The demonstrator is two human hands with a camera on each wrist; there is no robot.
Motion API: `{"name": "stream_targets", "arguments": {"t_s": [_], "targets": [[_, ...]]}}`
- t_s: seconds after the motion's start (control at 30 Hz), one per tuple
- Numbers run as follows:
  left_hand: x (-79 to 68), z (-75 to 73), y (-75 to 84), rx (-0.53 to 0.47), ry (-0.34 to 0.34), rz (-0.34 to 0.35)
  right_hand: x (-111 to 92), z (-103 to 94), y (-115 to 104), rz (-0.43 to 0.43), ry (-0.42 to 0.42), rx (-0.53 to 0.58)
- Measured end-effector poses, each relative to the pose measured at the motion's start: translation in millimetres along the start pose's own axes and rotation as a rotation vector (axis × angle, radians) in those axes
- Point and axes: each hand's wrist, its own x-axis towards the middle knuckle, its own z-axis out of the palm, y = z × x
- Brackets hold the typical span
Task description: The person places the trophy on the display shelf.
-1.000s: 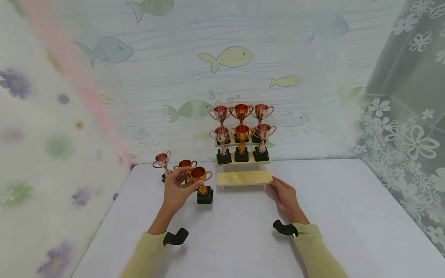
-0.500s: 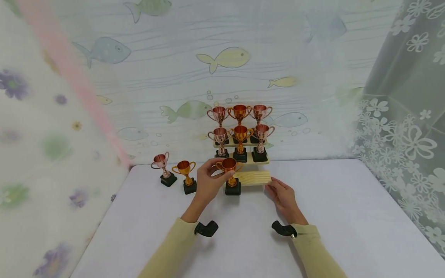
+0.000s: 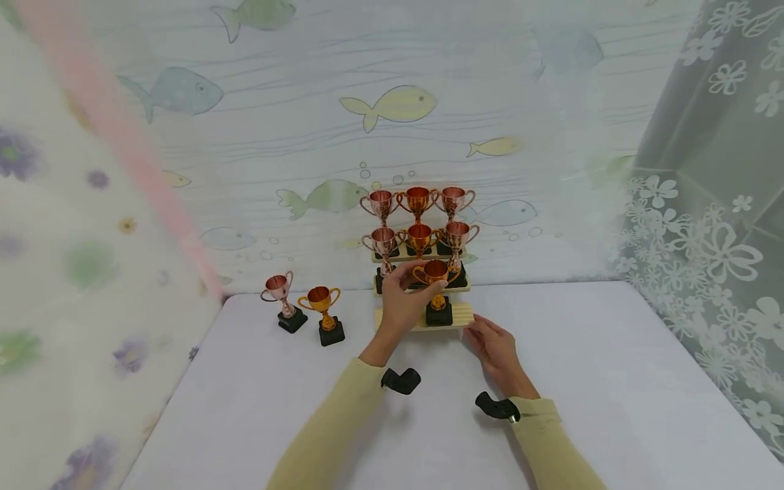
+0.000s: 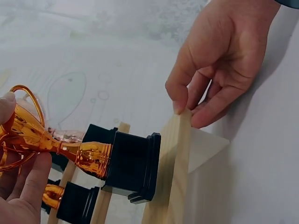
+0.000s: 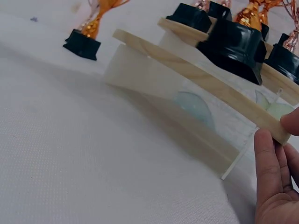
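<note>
My left hand (image 3: pixel 401 299) grips a gold trophy cup (image 3: pixel 437 272) by its bowl and handle. The cup stands upright, its black base (image 4: pixel 133 163) close over the lowest wooden step (image 3: pixel 463 314) of a three-step display stand. At that step's right end, my right hand (image 3: pixel 495 347) pinches the board (image 5: pixel 201 77) between thumb and fingers. Behind, the middle step carries a gold cup (image 3: pixel 419 236) between two rose-coloured ones, partly hidden by my left hand and the held cup. Another such row, with a gold cup (image 3: pixel 418 199) in its centre, fills the top step.
To the left on the white-covered table (image 3: pixel 257 408) stand a rose trophy cup (image 3: pixel 278 289) and a gold trophy cup (image 3: pixel 320 299). A fish-patterned curtain (image 3: pixel 294 150) hangs behind the stand. Clear supports (image 4: pixel 205 147) hold up the lowest step.
My left hand has carried the gold trophy cup from the left side of the table rightward, over the lowest step. The right hand keeps its pinch on the board's end.
</note>
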Motion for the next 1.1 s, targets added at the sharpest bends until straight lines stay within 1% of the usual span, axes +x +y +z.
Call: {"name": "stream_targets", "arguments": {"t_s": [0.13, 0.2, 0.43, 0.6, 0.8, 0.93, 1.03, 1.1], "targets": [[-0.4, 8.3, 5.8, -0.013, -0.015, -0.022, 0, -0.3, 1, -0.009, -0.014, 0.000], [-0.2, 11.4, 4.7, -0.013, -0.020, -0.023, 0, -0.7, 2, -0.014, -0.018, -0.003], [5.7, 20.6, -14.9, -0.029, -0.015, -0.032, 0, -0.5, 3, -0.016, -0.012, -0.001], [7.5, 27.3, -20.5, -0.050, -0.021, -0.027, 1, -1.2, 3, -0.021, -0.009, -0.012], [7.5, 35.0, -22.5, -0.051, 0.025, -0.031, 2, -2.1, 3, -0.020, -0.001, -0.002], [6.2, 38.4, -24.1, -0.056, 0.047, -0.006, 2, -1.6, 3, -0.026, 0.011, 0.007], [5.2, 40.4, -24.7, -0.061, 0.052, 0.017, 1, -0.9, 3, -0.027, 0.015, 0.014], [4.5, 41.5, -24.8, -0.071, 0.053, 0.020, 0, -0.7, 3, -0.026, 0.016, 0.016]]}}
